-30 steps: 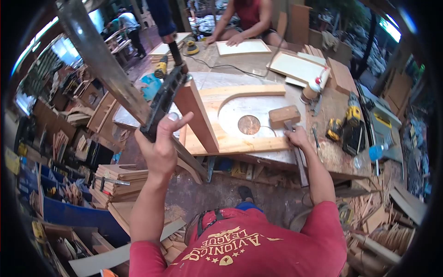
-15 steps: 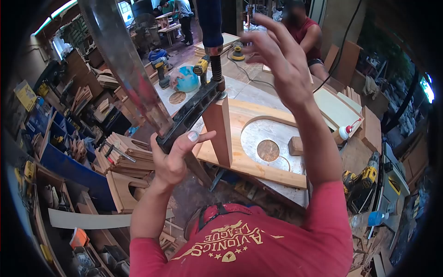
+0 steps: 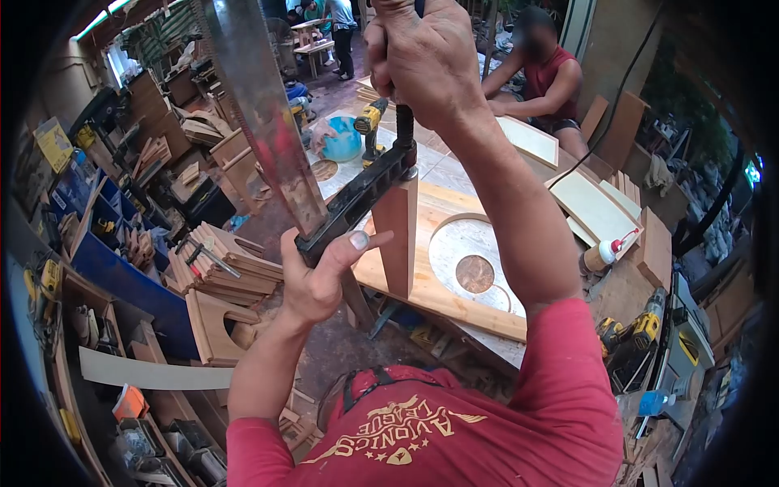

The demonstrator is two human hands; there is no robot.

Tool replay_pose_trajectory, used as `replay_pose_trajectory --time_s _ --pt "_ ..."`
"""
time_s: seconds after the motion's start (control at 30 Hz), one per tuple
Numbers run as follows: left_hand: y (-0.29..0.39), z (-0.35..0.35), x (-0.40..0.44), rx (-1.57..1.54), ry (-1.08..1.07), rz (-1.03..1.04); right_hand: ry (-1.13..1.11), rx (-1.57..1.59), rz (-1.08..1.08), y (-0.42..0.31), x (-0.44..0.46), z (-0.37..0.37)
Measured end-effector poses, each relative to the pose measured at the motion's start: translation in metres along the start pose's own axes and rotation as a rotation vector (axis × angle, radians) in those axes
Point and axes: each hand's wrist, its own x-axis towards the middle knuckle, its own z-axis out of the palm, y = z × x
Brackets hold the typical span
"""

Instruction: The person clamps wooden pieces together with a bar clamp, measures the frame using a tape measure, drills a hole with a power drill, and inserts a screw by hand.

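A large bar clamp (image 3: 357, 197) fills the middle of the view, its steel bar rising to the upper left. My left hand (image 3: 312, 284) is wrapped round the end of its black arm by the bar, thumb on top and index finger stretched out. Higher up, my right hand (image 3: 430, 61) is closed round the clamp's handle, which it mostly hides. The screw end meets the top of an upright wooden board (image 3: 397, 243). Behind that board, a wooden frame with a rounded cutout (image 3: 466, 307) lies on the table.
A drill (image 3: 370, 122) and a blue bowl (image 3: 339, 142) stand at the table's far side. To the right are a glue bottle (image 3: 599, 256), pale panels (image 3: 596, 203) and another drill (image 3: 647, 325). Stacked wooden pieces (image 3: 223, 260) lie left. A person (image 3: 548, 81) sits across the table.
My right hand has gone from open in the air to gripping the clamp's handle. The view has shifted, so the clamp appears farther right. My left hand keeps its hold.
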Motion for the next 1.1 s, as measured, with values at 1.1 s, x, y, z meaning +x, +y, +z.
replay_pose_trajectory --time_s 1.1 --pt "-0.007 -0.003 0.006 -0.111 0.079 0.087 -0.211 -0.044 0.040 0.031 -0.026 -0.039"
